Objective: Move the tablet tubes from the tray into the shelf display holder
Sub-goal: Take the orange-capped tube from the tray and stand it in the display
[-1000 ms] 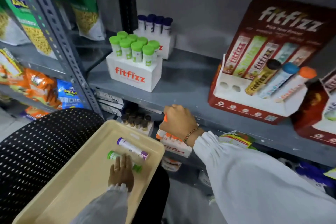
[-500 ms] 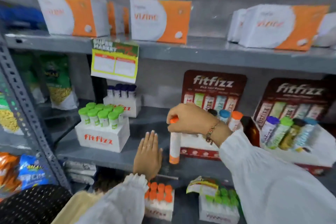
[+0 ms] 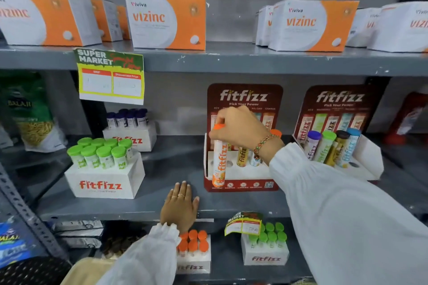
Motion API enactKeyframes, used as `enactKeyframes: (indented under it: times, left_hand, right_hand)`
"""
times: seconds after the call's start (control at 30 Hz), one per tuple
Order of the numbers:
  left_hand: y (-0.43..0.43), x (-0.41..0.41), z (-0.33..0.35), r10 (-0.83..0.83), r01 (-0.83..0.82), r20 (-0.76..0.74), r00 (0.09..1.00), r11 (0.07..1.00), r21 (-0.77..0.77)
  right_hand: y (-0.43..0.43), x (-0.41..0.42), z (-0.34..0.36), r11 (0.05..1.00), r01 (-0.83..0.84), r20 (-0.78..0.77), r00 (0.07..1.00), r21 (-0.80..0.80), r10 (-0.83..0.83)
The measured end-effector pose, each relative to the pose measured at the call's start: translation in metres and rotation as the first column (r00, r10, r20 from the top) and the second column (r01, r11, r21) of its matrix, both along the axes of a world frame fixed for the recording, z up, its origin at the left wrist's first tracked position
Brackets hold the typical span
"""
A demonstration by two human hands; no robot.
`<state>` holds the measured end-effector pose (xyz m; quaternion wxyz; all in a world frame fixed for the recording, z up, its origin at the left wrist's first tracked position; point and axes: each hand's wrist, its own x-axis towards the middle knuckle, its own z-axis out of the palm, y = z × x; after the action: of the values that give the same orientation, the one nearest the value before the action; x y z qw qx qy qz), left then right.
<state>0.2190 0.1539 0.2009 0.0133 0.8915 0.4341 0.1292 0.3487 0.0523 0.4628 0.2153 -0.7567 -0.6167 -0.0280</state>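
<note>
- Grey metal shelf [image 3: 162, 201] in a shop aisle carries the red display holder [image 3: 240, 183] near its front edge.
- Left hand [image 3: 179, 208] lies flat and open on that edge.
- Right hand [image 3: 240, 128] pinches the orange-capped tablet tube [image 3: 218, 162] at the cap, upright before the holder's left end: light, rigid, probably slick.

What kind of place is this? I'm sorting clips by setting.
Most likely a supermarket aisle: a "Super Market" price tag hangs from a metal shelf stocked with vizinc boxes and fitfizz display holders.
</note>
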Motion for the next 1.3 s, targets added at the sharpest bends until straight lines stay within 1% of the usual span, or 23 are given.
enactKeyframes:
  times: [0.13, 0.3, 0.37, 0.67, 0.83, 0.97, 1.07, 1.23, 1.3]
  left_hand:
    - [-0.006, -0.001, 0.01, 0.011, -0.012, -0.059, 0.998, 1.0, -0.011]
    - [-0.009, -0.001, 0.015, 0.017, -0.019, -0.058, 0.998, 1.0, -0.022]
    - [-0.009, 0.0, 0.015, 0.022, -0.024, -0.082, 0.996, 0.999, -0.021]
    - [-0.008, -0.001, 0.014, 0.041, -0.045, -0.121, 0.992, 0.999, -0.023]
    - [-0.003, 0.001, 0.005, 0.035, -0.035, -0.089, 0.995, 0.999, -0.006]
    - [0.002, 0.003, 0.003, -0.003, 0.004, -0.081, 0.997, 1.0, 0.004]
    - [0.002, 0.008, 0.008, -0.006, 0.004, -0.065, 0.998, 1.0, -0.027]
    - [0.004, 0.012, 0.006, 0.03, -0.034, -0.142, 0.989, 0.999, -0.027]
    - [0.007, 0.011, 0.003, 0.028, -0.031, -0.124, 0.992, 0.999, -0.026]
  right_hand:
    - [-0.003, 0.001, -0.003, 0.998, -0.06, 0.029, 0.998, -0.034, 0.06]
    - [-0.001, 0.001, -0.001, 0.987, -0.072, -0.102, 0.993, -0.143, 0.058]
    - [0.001, 0.0, -0.001, 0.98, -0.07, -0.116, 0.992, -0.184, 0.049]
    - [0.008, 0.001, -0.006, 0.99, 0.003, -0.08, 0.997, -0.144, -0.015]
    - [0.018, 0.018, -0.011, 0.988, 0.055, -0.077, 0.995, -0.146, -0.067]
    - [0.024, 0.036, -0.011, 0.988, 0.114, -0.029, 0.993, -0.108, -0.118]
    - [0.031, 0.048, -0.019, 0.982, 0.153, -0.011, 0.988, -0.114, -0.155]
    - [0.043, 0.058, -0.034, 0.976, 0.18, -0.045, 0.981, -0.121, -0.186]
    - [0.045, 0.061, -0.036, 0.975, 0.182, -0.063, 0.98, -0.124, -0.191]
